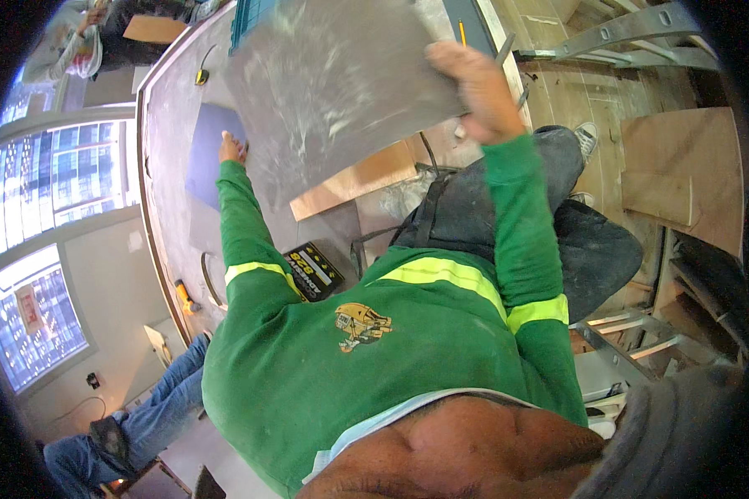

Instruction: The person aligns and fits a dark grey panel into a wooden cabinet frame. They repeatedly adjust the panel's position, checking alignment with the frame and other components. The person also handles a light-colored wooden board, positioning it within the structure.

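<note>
Your R hand (487, 98) is clamped on the sheet (341, 79) edge; L hand (234, 150) curled, can't tell if gripping. W/ 1 firm hold, sheet could tip, hit wood (362, 179).

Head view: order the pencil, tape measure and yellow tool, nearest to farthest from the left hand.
From the left hand:
1. Tape measure, upper left.
2. Yellow tool, lower left.
3. Pencil, far right, past the grey sheet.
</note>
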`<action>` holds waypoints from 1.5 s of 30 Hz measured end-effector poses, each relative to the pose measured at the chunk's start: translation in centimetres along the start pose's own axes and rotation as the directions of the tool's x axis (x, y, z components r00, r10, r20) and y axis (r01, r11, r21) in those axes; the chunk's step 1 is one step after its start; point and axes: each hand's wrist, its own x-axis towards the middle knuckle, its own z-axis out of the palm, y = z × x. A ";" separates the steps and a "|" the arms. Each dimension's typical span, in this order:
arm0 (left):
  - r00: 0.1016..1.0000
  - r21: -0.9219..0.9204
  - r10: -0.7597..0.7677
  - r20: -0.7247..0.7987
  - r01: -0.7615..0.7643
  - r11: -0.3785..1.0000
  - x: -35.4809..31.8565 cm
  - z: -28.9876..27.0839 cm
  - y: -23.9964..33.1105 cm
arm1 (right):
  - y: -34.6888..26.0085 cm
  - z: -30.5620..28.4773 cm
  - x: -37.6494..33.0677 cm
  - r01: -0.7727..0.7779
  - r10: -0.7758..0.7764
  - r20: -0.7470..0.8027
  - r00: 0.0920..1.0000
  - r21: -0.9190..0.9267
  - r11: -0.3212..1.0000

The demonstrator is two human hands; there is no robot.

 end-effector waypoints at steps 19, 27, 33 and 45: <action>0.318 -0.293 0.199 0.927 0.282 0.914 -42.2 30.0 1.9 | 0.8 -27.2 -35.7 0.355 -0.158 -0.625 0.764 0.203 0.913; 0.152 -0.161 0.130 0.980 0.214 0.964 -46.8 30.2 5.2 | 1.3 -26.4 -36.2 0.199 -0.150 -0.672 0.725 -0.005 0.980; 0.099 -0.169 0.151 0.984 0.204 0.964 -45.7 31.6 2.6 | -0.5 -23.7 -38.4 0.105 -0.217 -0.638 0.739 -0.209 0.972; 0.049 -0.135 0.136 0.989 -0.021 0.991 -45.0 32.7 4.5 | -2.6 -28.6 -37.3 -0.297 -0.097 -0.903 0.418 -0.237 0.925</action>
